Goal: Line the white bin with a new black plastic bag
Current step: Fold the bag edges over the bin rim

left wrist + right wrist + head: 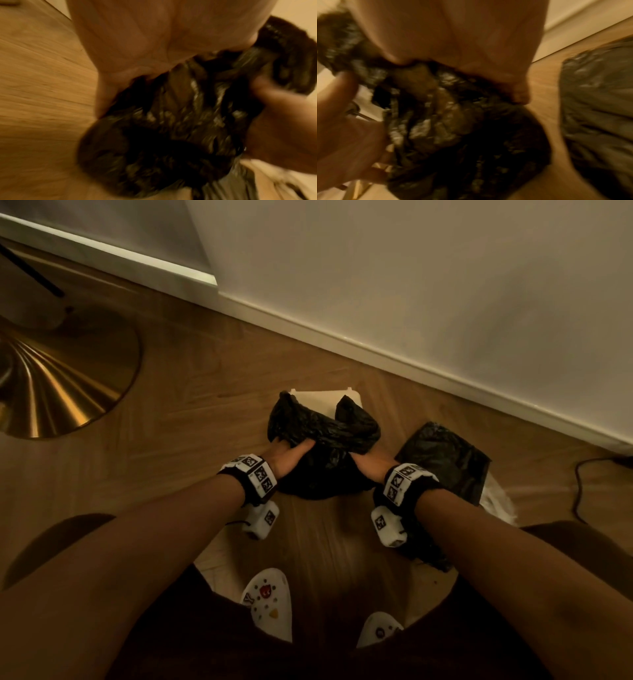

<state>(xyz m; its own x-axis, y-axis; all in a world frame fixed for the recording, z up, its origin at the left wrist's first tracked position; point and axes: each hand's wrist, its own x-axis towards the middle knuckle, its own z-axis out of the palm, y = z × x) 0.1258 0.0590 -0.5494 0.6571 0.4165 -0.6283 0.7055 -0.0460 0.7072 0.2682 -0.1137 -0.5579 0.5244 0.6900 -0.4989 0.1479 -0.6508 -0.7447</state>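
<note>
A crumpled black plastic bag (325, 436) is bunched up over the white bin (320, 400), of which only the far rim and a strip of inner wall show. My left hand (291, 449) grips the bag's left side, with the fingers buried in the plastic. At the bag's right side, my right hand (362, 457) grips it too. The blurred left wrist view shows the left palm (154, 40) above gathered black plastic (171, 121). Similarly blurred, the right wrist view has the right palm (462, 33) over the same bag (453, 121).
A second black bag (445, 463) lies on the wood floor to the right, partly over something white (498, 501). A gold lamp base (58, 378) stands at left. The wall skirting (376, 350) runs behind the bin. A dark cable (579, 487) lies far right. White clogs (269, 604) are below.
</note>
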